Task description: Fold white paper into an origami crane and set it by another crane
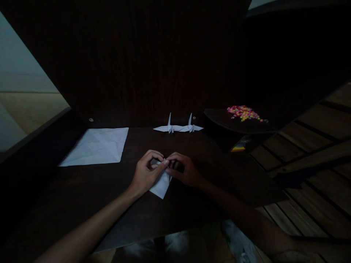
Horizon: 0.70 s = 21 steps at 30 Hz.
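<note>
Between both hands is a white folded paper (161, 187), its pointed lower end aimed toward me. My left hand (146, 171) pinches its upper part from the left, thumb on top. From the right, my right hand (185, 170) closes thumb and fingers at the paper's top edge, close to the left fingertips. The fingers hide the upper fold. Beyond the hands, two white origami cranes (170, 128) stand side by side near the back panel, wings touching or overlapping.
A creased white paper sheet (95, 148) lies at the left of the dark table (115, 204). To the right, a raised corner shelf (219, 118) carries a pile of small pink and yellow pieces (244, 112). A dark panel (137, 65) rises at the back.
</note>
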{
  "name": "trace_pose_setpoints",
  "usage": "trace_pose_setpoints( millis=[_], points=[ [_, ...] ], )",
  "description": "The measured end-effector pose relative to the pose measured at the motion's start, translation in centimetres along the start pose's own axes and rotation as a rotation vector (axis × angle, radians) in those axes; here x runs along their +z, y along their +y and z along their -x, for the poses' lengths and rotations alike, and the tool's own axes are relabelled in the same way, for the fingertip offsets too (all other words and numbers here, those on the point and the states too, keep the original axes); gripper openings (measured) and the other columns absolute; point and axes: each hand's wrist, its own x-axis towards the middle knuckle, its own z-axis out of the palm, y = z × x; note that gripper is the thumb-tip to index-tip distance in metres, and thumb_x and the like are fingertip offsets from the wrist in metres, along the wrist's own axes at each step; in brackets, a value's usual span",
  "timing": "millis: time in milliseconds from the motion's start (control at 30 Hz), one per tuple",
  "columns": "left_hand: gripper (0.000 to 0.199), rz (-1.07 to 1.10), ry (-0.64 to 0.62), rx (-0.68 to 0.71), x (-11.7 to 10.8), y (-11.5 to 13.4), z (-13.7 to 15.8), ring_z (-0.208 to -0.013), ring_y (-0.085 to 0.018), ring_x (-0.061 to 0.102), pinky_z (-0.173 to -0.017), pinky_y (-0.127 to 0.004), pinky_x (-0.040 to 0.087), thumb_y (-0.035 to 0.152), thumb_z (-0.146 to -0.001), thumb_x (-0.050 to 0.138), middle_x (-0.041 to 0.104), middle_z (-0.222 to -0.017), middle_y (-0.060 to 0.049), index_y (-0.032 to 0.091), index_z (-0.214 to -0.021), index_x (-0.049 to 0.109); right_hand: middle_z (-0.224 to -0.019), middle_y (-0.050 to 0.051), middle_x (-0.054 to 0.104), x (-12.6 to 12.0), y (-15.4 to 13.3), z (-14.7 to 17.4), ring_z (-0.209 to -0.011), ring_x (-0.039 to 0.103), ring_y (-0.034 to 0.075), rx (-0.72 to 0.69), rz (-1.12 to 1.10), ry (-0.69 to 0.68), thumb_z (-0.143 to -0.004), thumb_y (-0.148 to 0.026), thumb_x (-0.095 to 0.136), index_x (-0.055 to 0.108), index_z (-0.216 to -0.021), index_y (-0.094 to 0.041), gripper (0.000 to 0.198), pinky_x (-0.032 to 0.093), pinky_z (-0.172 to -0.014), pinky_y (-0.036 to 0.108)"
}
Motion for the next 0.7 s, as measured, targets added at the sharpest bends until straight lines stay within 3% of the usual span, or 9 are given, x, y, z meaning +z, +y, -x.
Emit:
trace_pose_setpoints(
  millis=[200,567,700],
  points=[
    [0.016,0.008,-0.010,-0.019,-0.2,-0.7,-0.2,-0.079,-0.016,0.060,-0.063,-0.024,0.051,0.030,-0.078,0.069,0.060,-0.090,-0.006,0.016,-0.084,0.064,-0.077,0.003,0.063,0.0,0.3,-0.4,-0.072,0.058,0.014,0.031,0.042,0.089,-0.089,-0.032,0.054,0.066,-0.080,-0.018,0.022,0.043,-0.066,0.026],
    [0.023,-0.079,-0.081,-0.121,-0.3,-1.1,-0.3,-0.065,-0.013,0.056,-0.061,-0.023,0.044,0.036,-0.083,0.063,0.064,-0.073,-0.002,0.015,-0.085,0.068,-0.066,-0.001,0.062,-0.2,1.1,-0.8,-0.060,0.055,0.012,0.232,-0.173,0.138,-0.080,-0.038,0.061,0.066,-0.072,-0.017,0.023,0.042,-0.057,0.023],
    [0.023,-0.055,-0.131,-0.135,-0.3,-1.2,-0.1,-0.062,-0.012,0.053,-0.058,-0.022,0.042,0.037,-0.083,0.063,0.062,-0.069,-0.001,0.014,-0.082,0.069,-0.059,-0.003,0.057,-0.1,0.8,-0.8,-0.050,0.048,0.009,0.261,-0.234,0.125,-0.080,-0.040,0.062,0.064,-0.072,-0.017,0.024,0.038,-0.048,0.021]
  ],
)
